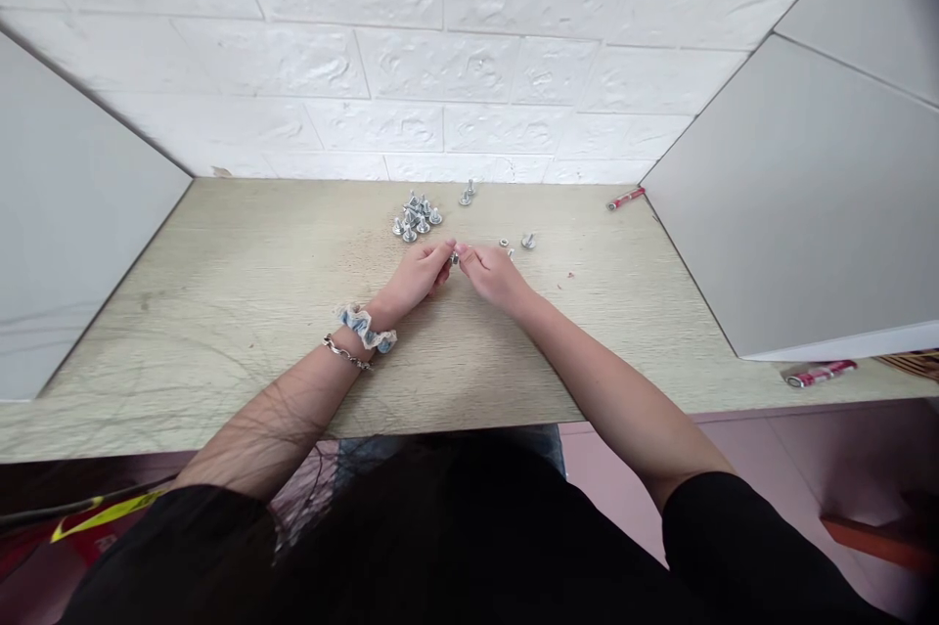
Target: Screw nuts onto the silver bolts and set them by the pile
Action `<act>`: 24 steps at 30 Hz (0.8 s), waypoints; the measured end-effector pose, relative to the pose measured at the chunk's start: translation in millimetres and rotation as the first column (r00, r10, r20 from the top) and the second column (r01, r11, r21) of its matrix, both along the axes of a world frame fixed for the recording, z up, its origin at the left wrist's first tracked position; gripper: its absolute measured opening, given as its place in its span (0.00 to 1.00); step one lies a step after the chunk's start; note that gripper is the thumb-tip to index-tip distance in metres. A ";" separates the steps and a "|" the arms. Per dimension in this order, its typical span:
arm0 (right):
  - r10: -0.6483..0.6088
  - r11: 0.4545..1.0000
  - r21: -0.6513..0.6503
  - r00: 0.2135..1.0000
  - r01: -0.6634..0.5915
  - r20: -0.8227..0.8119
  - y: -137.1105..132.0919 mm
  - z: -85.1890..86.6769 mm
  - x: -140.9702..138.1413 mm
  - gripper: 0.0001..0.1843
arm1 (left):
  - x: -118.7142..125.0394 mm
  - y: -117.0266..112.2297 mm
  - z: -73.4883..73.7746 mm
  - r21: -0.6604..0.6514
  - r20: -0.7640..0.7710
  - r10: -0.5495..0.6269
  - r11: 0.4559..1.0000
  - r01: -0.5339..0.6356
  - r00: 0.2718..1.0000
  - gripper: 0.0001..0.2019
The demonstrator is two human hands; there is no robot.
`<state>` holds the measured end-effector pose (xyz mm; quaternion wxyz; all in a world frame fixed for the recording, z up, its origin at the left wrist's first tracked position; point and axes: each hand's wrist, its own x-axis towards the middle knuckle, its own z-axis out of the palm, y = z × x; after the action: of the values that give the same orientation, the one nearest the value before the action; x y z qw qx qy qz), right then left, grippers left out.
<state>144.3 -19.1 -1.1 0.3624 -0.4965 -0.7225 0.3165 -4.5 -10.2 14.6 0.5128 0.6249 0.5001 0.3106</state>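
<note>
My left hand (pixel 420 275) and my right hand (pixel 490 273) meet at the middle of the wooden table (pixel 242 312). Both have their fingers pinched on one small silver bolt (pixel 456 257) held between them. Just beyond the hands lies a heap of several silver bolts (pixel 415 215). A single bolt (pixel 467 192) lies farther back, and two small metal pieces (pixel 517 242) rest close to the right of my right hand. A scrunchie and a bracelet circle my left wrist (pixel 359 336).
Grey partition panels (pixel 792 214) close in both sides of the table, with a white brick-pattern wall (pixel 440 48) behind. One red-and-white pen-like thing (pixel 625 200) lies at the back right, another (pixel 820 373) at the front right edge.
</note>
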 end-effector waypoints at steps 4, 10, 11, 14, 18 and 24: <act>-0.040 0.999 0.014 0.998 0.040 -0.054 -1.7 -0.4 -1.7 0.12 | 0.0 1.0 0.2 -0.021 0.073 0.035 0.999 -0.033 0.997 0.21; 0.007 1.000 0.005 0.997 -0.007 -0.079 -2.3 -6.0 -6.5 0.10 | 0.4 2.1 2.1 -0.050 0.149 0.087 0.996 -0.080 0.985 0.19; 0.004 1.000 0.017 0.997 -0.003 -0.075 -2.4 -6.5 -6.6 0.10 | 0.4 2.1 2.2 -0.047 0.140 0.081 0.996 -0.076 0.987 0.19; 0.007 0.999 0.042 0.999 -0.005 -0.050 -2.7 -6.4 -5.8 0.10 | 0.2 2.1 2.3 -0.035 0.098 0.059 0.998 -0.056 0.993 0.19; 0.039 0.998 0.040 0.999 -0.038 -0.019 -1.6 -5.0 -3.0 0.08 | 0.3 1.3 2.4 -0.024 0.054 0.043 0.999 -0.041 0.998 0.19; 0.033 0.998 0.052 0.999 -0.034 0.028 0.4 -3.3 0.1 0.20 | 1.9 -0.5 2.2 -0.033 0.010 0.013 0.999 -0.013 1.000 0.20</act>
<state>144.3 -18.7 -4.4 0.3600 -0.4790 -0.7436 0.2968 -2.6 -10.7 16.8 0.5236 0.6113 0.5068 0.3088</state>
